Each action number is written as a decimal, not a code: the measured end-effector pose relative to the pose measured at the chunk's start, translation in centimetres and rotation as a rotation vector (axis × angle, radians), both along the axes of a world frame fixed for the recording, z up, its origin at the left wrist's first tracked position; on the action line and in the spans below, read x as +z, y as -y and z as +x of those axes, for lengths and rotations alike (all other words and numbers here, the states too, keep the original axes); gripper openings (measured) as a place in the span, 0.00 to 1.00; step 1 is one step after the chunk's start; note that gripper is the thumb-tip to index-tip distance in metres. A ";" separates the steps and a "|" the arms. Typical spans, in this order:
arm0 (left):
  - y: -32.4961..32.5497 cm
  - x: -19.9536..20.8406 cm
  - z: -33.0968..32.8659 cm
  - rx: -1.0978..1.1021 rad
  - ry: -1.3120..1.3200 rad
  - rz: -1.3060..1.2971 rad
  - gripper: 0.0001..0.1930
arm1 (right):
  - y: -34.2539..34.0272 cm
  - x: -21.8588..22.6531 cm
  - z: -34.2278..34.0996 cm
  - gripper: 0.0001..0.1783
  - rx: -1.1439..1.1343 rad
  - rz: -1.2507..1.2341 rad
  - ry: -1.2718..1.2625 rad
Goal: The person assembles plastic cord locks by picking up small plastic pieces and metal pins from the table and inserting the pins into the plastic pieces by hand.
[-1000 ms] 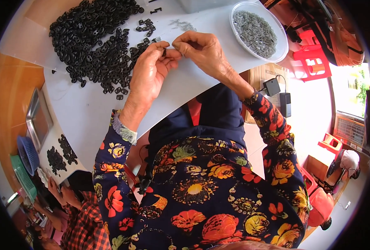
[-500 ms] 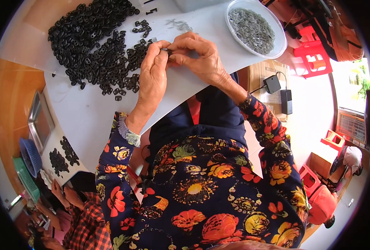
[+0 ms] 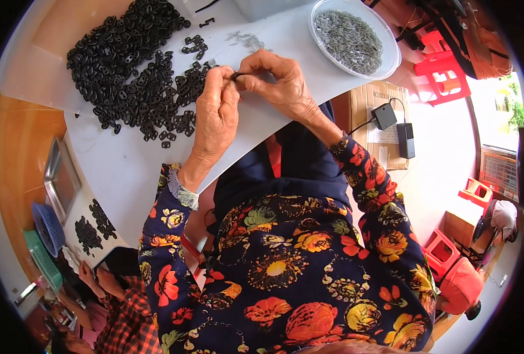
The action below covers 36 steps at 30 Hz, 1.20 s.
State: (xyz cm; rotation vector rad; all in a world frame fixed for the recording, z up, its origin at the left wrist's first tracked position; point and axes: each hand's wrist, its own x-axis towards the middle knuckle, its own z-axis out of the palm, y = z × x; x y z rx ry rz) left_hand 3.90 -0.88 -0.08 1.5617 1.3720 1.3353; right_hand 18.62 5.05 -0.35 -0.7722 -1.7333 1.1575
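Above the white table (image 3: 256, 121), my left hand (image 3: 216, 118) and my right hand (image 3: 282, 85) meet fingertip to fingertip. Pinched between them is a small black plastic piece (image 3: 236, 76), mostly covered by the fingers. A bit of pale metal shows at the left fingertips. Close to my left hand spreads a big heap of small black plastic pieces (image 3: 126, 53), flat ovals with two holes. Beyond my fingers lie several thin silvery metal pieces (image 3: 249, 41). Right of them, a clear round tub (image 3: 391, 65) is full of similar metal pieces (image 3: 350, 42).
A cardboard box (image 3: 362, 106) with black adapters (image 3: 384, 117) stands right of the table. Red stools (image 3: 444, 76) are farther right. At lower left, a person in a checked shirt (image 3: 129, 318) works near a metal tray (image 3: 61, 177), a blue basket (image 3: 48, 229) and a green basket (image 3: 42, 259).
Both hands stay together over the table; the fingers have shifted slightly around the black piece, and the right index finger has curled a little. The whole view has moved slightly.
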 end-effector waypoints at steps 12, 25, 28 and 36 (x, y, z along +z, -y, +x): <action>-0.2 0.8 -1.5 -0.093 0.107 -0.162 0.08 | -1.2 0.5 -0.1 0.06 -0.040 0.088 0.125; 0.5 0.2 -0.7 -0.075 0.268 -0.193 0.08 | -8.7 1.9 -2.5 0.02 0.114 0.799 0.917; 0.5 0.1 -0.7 -0.069 0.255 -0.210 0.08 | -8.6 2.4 -3.4 0.02 0.152 0.825 1.034; 0.1 -0.3 -1.1 -0.063 0.425 -0.206 0.08 | -5.6 4.0 -1.9 0.04 0.108 0.344 0.598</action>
